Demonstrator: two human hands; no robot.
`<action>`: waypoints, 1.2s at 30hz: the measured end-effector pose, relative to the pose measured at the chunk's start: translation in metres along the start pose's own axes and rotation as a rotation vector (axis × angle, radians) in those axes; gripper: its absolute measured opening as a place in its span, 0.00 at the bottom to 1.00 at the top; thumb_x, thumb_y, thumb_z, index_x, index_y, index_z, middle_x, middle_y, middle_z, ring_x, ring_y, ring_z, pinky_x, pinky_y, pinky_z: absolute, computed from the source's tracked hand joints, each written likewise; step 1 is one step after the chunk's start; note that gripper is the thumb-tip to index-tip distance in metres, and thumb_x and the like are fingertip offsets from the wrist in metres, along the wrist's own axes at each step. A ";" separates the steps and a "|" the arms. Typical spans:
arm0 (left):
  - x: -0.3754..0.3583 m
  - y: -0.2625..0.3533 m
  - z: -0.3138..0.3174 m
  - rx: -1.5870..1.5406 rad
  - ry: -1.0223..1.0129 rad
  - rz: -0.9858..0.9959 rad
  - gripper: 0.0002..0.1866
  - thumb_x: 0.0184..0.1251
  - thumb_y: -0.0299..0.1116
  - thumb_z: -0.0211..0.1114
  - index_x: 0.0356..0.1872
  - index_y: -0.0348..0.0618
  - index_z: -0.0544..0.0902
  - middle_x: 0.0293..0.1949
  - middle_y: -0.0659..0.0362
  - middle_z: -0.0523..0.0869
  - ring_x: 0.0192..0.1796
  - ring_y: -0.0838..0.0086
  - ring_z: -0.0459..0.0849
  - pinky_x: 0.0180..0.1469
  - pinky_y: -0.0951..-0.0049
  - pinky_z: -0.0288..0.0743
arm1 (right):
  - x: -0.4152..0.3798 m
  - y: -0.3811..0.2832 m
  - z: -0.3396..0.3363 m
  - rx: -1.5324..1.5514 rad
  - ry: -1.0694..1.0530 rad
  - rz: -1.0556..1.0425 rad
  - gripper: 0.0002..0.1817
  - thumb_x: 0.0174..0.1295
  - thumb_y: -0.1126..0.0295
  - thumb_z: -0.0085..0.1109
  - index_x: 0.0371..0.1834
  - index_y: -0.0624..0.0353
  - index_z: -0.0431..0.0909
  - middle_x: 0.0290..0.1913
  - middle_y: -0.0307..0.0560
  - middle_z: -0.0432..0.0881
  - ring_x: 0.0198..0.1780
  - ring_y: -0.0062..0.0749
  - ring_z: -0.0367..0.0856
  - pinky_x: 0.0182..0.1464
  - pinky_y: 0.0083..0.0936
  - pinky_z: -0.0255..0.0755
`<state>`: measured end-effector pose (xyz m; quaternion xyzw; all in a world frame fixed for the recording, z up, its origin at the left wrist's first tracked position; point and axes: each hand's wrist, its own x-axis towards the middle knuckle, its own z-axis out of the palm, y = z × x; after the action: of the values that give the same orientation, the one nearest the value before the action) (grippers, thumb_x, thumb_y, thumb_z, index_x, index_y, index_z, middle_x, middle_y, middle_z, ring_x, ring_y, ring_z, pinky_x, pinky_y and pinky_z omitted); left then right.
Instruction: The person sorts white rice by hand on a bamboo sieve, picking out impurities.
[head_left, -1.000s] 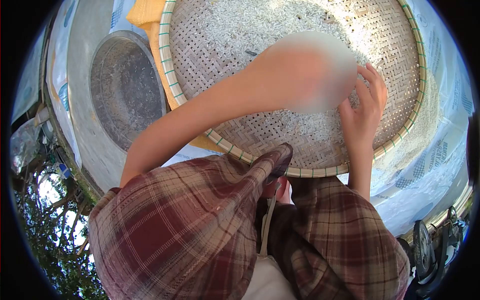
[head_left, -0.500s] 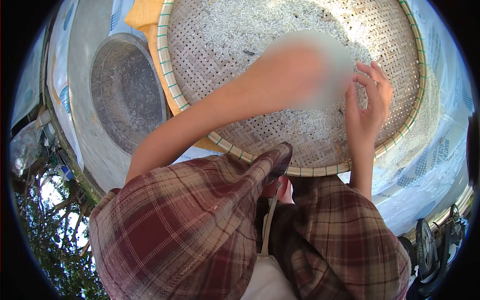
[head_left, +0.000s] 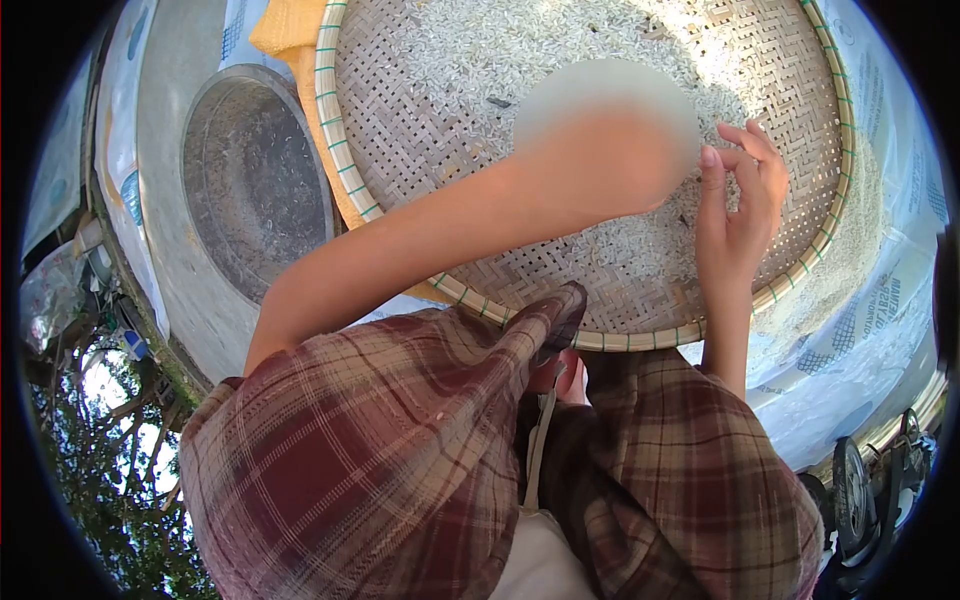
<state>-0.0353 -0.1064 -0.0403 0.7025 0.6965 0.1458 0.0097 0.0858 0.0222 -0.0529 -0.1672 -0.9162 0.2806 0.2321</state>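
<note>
A round woven bamboo tray [head_left: 800,100] with a green-stitched rim holds loose white grains of rice [head_left: 470,50]. Reaching across the middle of the tray, my left hand [head_left: 612,140] is covered by a blurred patch, so its fingers are hidden. On the right, my right hand [head_left: 742,195] is above the weave with thumb and index tip pressed together and the other fingers curved. Whatever is in that pinch is too small to make out. A small dark bit [head_left: 498,102] lies among the rice near the tray's centre left.
A grey metal basin [head_left: 255,190] with a few scattered grains stands left of the tray. Yellow cloth [head_left: 285,35] lies under the tray's left edge. Printed white sacking [head_left: 850,330] with a heap of pale grain spreads at the right. Motorbike parts [head_left: 855,500] show at lower right.
My left hand has shifted slightly left and toward me over the tray. My right hand has moved slightly to the right, its thumb and index drawn together.
</note>
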 end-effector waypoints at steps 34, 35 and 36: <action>0.000 0.010 -0.008 -0.039 -0.064 0.093 0.07 0.39 0.25 0.61 0.23 0.36 0.78 0.27 0.59 0.75 0.35 0.71 0.77 0.40 0.74 0.76 | 0.001 0.001 -0.003 -0.091 -0.160 -0.070 0.06 0.47 0.73 0.64 0.30 0.52 0.82 0.53 0.40 0.75 0.62 0.42 0.65 0.62 0.37 0.56; 0.000 0.013 -0.007 -0.039 -0.064 0.093 0.07 0.39 0.25 0.61 0.23 0.36 0.78 0.27 0.59 0.75 0.35 0.71 0.77 0.40 0.74 0.76 | 0.001 0.000 -0.003 -0.095 -0.165 -0.086 0.06 0.47 0.73 0.64 0.31 0.52 0.82 0.53 0.40 0.75 0.62 0.42 0.66 0.62 0.37 0.56; 0.000 0.016 -0.006 0.004 -0.077 0.096 0.06 0.38 0.25 0.61 0.23 0.37 0.78 0.27 0.60 0.75 0.35 0.72 0.77 0.40 0.74 0.75 | 0.001 0.000 -0.003 -0.094 -0.165 -0.086 0.06 0.47 0.73 0.64 0.31 0.52 0.82 0.53 0.40 0.75 0.62 0.42 0.66 0.62 0.37 0.56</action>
<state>-0.0215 -0.1075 -0.0307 0.7401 0.6615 0.1176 0.0283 0.0865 0.0239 -0.0500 -0.1149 -0.9507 0.2397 0.1596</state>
